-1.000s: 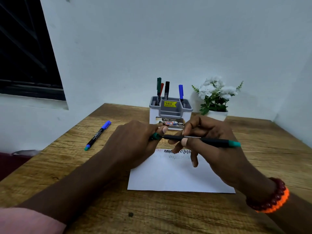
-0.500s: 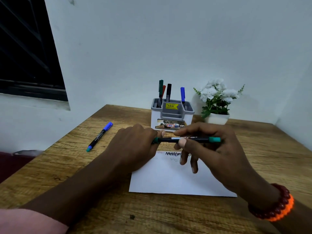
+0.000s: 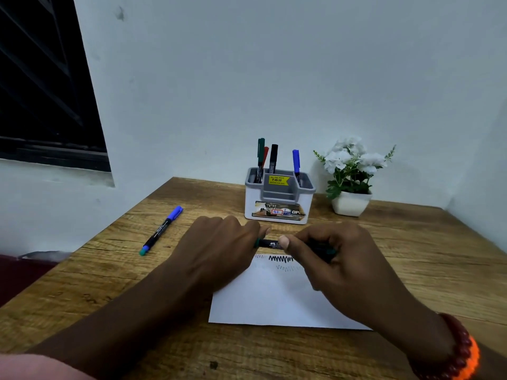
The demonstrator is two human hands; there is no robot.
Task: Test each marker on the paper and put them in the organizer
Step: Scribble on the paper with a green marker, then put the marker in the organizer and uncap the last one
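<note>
Both hands hold a black marker with green ends level above the far edge of the white paper. My left hand grips its left end, where a green bit shows. My right hand curls round the barrel, hiding the right end. The paper carries a black zigzag and fainter scribbles near its top edge. Behind the hands stands the grey-and-white organizer, holding several markers upright. A blue-capped marker lies on the table at the left.
A white pot of white flowers stands right of the organizer. The wooden table meets a wall behind and on the right. A dark window is at the upper left.
My right hand has slid left along the marker toward my left hand, and now covers most of the barrel and its green right end.
</note>
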